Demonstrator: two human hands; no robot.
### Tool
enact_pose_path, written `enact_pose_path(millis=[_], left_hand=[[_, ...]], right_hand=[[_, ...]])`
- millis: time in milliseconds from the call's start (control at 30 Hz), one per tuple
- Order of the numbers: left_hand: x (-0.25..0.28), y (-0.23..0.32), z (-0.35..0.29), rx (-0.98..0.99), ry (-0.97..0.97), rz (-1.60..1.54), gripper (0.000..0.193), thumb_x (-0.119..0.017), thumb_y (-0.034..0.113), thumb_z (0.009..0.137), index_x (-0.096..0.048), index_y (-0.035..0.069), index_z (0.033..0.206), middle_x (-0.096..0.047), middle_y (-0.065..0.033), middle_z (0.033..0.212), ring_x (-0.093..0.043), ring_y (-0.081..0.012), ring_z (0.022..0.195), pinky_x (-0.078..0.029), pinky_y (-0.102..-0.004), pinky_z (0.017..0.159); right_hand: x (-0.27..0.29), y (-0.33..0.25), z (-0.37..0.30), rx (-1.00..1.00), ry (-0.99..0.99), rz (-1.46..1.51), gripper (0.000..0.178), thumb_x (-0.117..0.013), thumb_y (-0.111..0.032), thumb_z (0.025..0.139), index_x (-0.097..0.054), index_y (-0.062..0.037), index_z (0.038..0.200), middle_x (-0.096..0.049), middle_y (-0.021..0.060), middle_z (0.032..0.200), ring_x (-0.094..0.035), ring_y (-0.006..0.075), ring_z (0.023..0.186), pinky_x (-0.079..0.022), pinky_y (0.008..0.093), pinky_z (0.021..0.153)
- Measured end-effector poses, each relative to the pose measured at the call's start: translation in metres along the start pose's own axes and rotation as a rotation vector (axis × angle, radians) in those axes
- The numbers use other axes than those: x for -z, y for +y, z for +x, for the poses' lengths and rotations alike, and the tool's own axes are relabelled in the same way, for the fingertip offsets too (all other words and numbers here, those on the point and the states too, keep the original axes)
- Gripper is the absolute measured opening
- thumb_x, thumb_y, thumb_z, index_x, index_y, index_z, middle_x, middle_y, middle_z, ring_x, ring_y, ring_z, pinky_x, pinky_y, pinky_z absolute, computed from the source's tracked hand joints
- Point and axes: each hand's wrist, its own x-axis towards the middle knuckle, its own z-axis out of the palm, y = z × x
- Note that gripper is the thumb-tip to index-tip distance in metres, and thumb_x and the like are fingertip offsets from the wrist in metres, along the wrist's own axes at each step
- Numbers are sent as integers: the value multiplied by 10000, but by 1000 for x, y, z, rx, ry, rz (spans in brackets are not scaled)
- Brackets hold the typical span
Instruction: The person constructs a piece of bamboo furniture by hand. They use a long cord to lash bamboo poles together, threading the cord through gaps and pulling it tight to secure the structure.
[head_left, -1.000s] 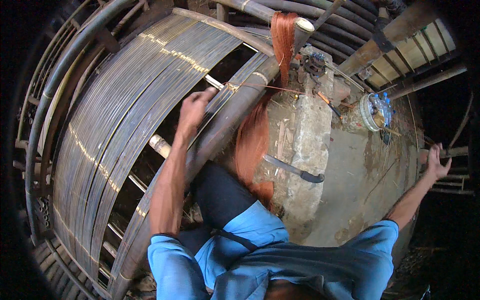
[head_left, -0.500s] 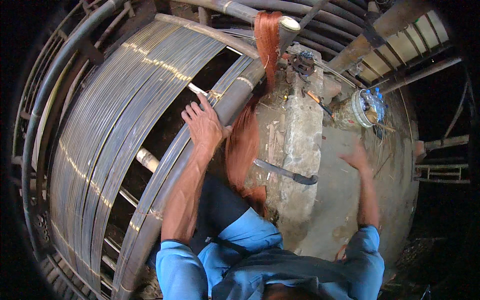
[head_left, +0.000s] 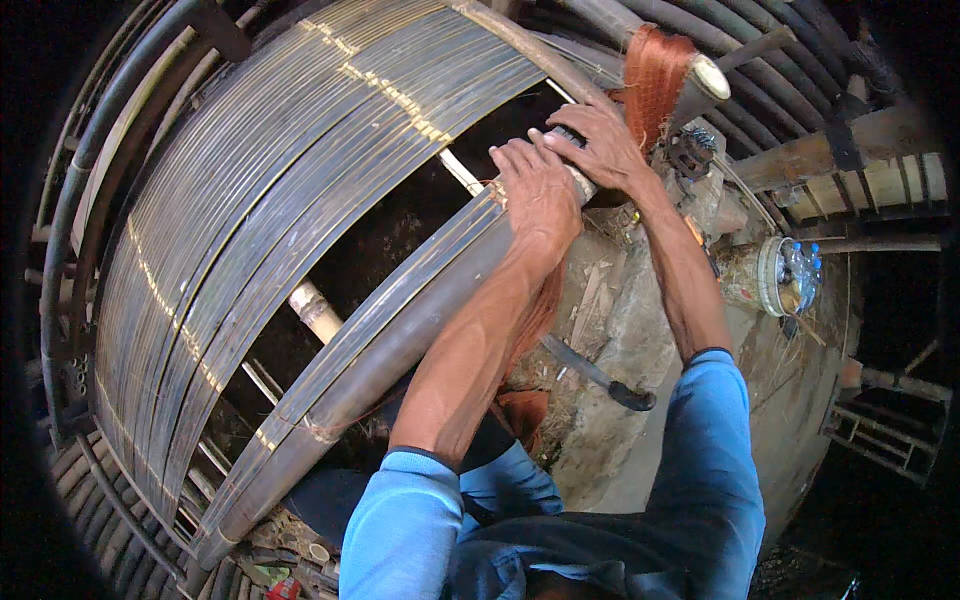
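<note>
Pole (head_left: 400, 340) under left hand (head_left: 540, 190), right hand (head_left: 600, 145) beside.

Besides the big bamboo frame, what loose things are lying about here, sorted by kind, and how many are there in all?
Long knife with dark handle on the ground: 1
Bundle of orange-red fibre draped over the pole end: 1
Round white-rimmed container holding clear plastic bottles: 1
Bare hands on the grey pole: 2, left hand and right hand
Total: 5

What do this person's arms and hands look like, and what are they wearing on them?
Both arms wear bright blue sleeves pushed up toward the elbows, with a dark band at each cuff. The forearms are bare below them. The left hand and right hand are bare too: no gloves, and no rings or watch that I can see.
</note>
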Motion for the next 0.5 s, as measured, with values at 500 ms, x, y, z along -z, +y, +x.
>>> enact_pose_path(millis=[500], left_hand=[[10,-7,13,-49,-95,-127,1106,-946,387,496,-422,-80,1350,-561,-177,1121,-571,-318,1048,-460,-430,856]], right_hand=[[1,1,5,-102,-32,-40,498,-600,-520,925,-796,-64,951,-751,128,1004,-635,287,1028,-396,405,968]])
